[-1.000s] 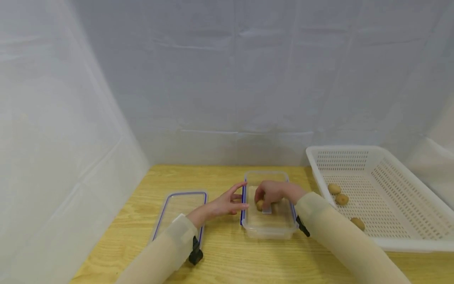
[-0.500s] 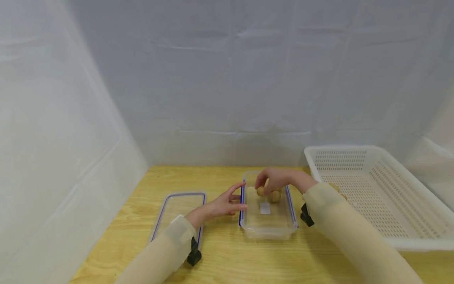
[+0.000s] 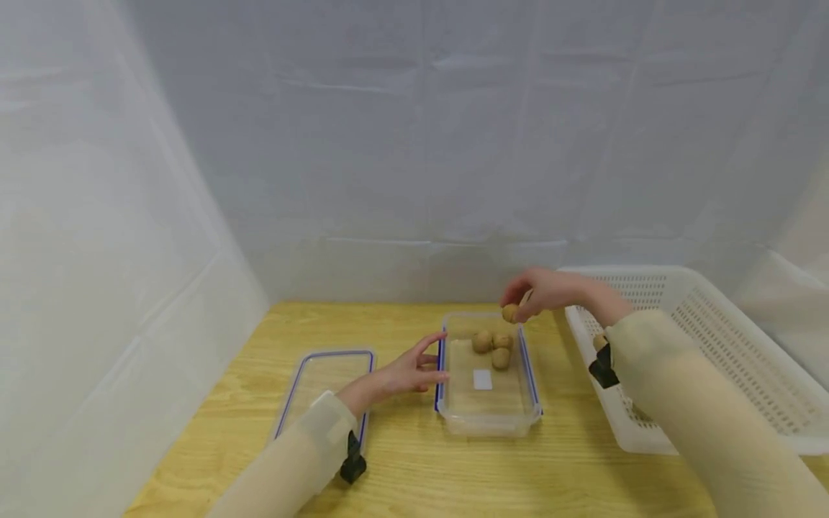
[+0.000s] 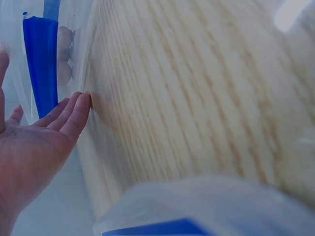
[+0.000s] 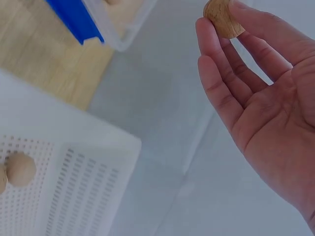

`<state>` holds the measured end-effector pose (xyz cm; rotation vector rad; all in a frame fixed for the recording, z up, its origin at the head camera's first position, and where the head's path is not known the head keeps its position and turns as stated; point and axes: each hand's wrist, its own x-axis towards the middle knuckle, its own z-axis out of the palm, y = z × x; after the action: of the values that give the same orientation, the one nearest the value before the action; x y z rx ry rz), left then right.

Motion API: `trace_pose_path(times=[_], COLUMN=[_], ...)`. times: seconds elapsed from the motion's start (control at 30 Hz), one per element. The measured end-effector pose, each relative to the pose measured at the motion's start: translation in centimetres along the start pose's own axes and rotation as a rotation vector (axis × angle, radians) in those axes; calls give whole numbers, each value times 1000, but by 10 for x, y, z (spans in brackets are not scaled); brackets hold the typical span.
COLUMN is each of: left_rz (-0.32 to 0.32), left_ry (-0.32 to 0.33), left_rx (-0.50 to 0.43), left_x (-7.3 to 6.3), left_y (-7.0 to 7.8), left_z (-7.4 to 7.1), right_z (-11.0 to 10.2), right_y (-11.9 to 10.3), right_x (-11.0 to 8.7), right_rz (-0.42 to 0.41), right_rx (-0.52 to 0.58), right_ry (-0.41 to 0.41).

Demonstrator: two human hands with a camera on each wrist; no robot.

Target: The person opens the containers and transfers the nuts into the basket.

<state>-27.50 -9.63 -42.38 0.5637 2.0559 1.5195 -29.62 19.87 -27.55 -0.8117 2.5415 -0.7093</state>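
My right hand (image 3: 547, 291) pinches a walnut (image 5: 224, 18) between thumb and fingertips, raised over the far right corner of a clear lidded-type box (image 3: 488, 424). Inside that box, several walnuts (image 3: 501, 358) sit together toward the far right, near a small white label (image 3: 482, 380). My left hand (image 3: 404, 370) is at the box's left side, fingers spread along the blue locking flap (image 3: 440, 388). In the left wrist view its fingers (image 4: 74, 115) extend straight below the blue flap, with walnuts showing through the clear wall.
A white perforated basket (image 3: 637, 440) stands on the right, with walnuts (image 5: 20, 169) in it, partly hidden by my right sleeve in the head view. A clear lid with a blue seal (image 3: 340, 353) lies left of the box, under my left forearm. White sheeting (image 3: 421, 144) hangs behind.
My right hand has risen out of the box and moved right, holding a walnut. The walnuts it covered now show in the box. My left hand has stayed in place.
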Motion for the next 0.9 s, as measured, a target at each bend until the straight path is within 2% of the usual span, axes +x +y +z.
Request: trace_pose_path(times=[0.23, 0.53, 0.7, 0.9], left_rz=[-2, -9, -10, -19], left_ry=[4, 1, -1, 6], left_rx=[4, 6, -2, -9], left_x=[-3, -4, -5, -5], left_y=[-1, 0, 1, 4], left_z=[-2, -3, -1, 1], right_z=[-21, -35, -35, -23], right_y=[15, 43, 58, 85], right_x=[-33, -78, -104, -132], right_rz=[-23, 25, 52, 93], right_rx=[55, 57, 57, 63], right_ry=[77, 157, 185, 217])
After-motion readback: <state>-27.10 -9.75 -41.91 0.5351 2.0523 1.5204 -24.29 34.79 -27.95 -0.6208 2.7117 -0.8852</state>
